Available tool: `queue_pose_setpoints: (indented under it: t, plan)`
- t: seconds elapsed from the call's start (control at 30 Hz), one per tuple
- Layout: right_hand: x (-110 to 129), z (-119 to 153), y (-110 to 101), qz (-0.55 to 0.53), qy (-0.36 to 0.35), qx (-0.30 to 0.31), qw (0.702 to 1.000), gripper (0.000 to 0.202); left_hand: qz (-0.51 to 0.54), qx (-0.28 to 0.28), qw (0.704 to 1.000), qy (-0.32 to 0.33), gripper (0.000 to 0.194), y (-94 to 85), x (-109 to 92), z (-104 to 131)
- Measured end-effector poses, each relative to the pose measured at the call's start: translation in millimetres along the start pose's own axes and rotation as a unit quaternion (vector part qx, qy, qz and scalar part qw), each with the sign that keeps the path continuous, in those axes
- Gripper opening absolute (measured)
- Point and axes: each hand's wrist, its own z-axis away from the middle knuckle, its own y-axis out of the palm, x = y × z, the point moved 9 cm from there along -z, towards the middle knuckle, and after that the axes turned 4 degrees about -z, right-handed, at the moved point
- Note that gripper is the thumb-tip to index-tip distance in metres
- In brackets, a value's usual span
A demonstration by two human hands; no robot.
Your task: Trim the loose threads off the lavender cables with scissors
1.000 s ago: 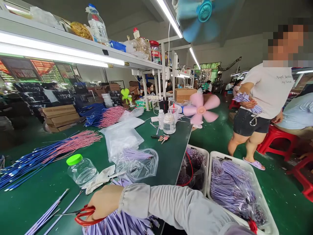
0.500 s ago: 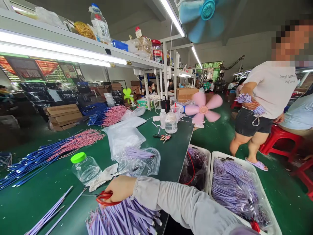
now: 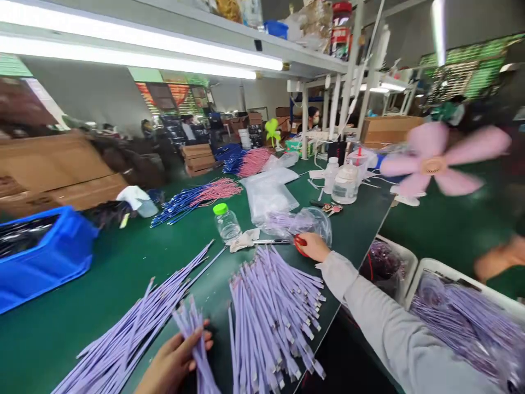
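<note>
My left hand (image 3: 174, 355), low in the view, is closed round a small bunch of purple cables (image 3: 191, 317). My right hand (image 3: 315, 247) grips red-handled scissors (image 3: 301, 245) beside a clear plastic bag (image 3: 322, 221) that has purple cables in it. Between my hands a fanned pile of purple cables with white plugs (image 3: 273, 317) lies on the green table (image 3: 123, 284). A looser pile of purple cables (image 3: 135, 328) is spread left of my left hand. A whitish cloth (image 3: 245, 241) and a dark pen-like stick (image 3: 273, 241) lie just beyond the fanned pile.
A green-lidded jar (image 3: 227, 223), blue and pink wires (image 3: 197, 198), plastic bags (image 3: 270, 197) and bottles (image 3: 344, 185) stand or lie farther back. A blue bin (image 3: 45, 268) is at left. Right are a spinning pink fan (image 3: 432, 164) and white baskets (image 3: 414, 279) of cables.
The view has swung left and down. My left hand has come into sight holding purple cables. The right hand with the scissors has moved from over the pile to beside the clear bag.
</note>
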Motion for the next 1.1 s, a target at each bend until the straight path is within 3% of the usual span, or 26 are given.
queue_pose_setpoints:
  t: [0.27,0.5,0.7,0.87,0.97,1.1]
  plan:
    - [21,2,9,0.033,-0.077,0.008,0.996,0.021,0.075,0.032,0.997,0.009,0.038,1.0,4,-6]
    - [43,35,21,0.05,-0.055,0.132,0.988,0.029,-0.091,0.16,0.983,0.001,0.045,30.3,13,7]
    - [86,31,51,0.06,-0.048,0.195,0.978,0.03,-0.143,0.123,0.982,0.007,0.019,67.6,1,-6]
    - [114,10,72,0.043,-0.069,0.207,0.975,0.031,-0.095,0.091,0.991,-0.018,0.008,89.3,-20,-28]
    - [124,-2,74,0.04,-0.06,0.186,0.98,0.027,-0.065,0.076,0.995,-0.013,0.008,91.1,-28,-40]
    - [137,-32,82,0.033,-0.051,0.201,0.978,0.036,-0.043,0.049,0.998,0.006,0.014,78.2,-35,-69]
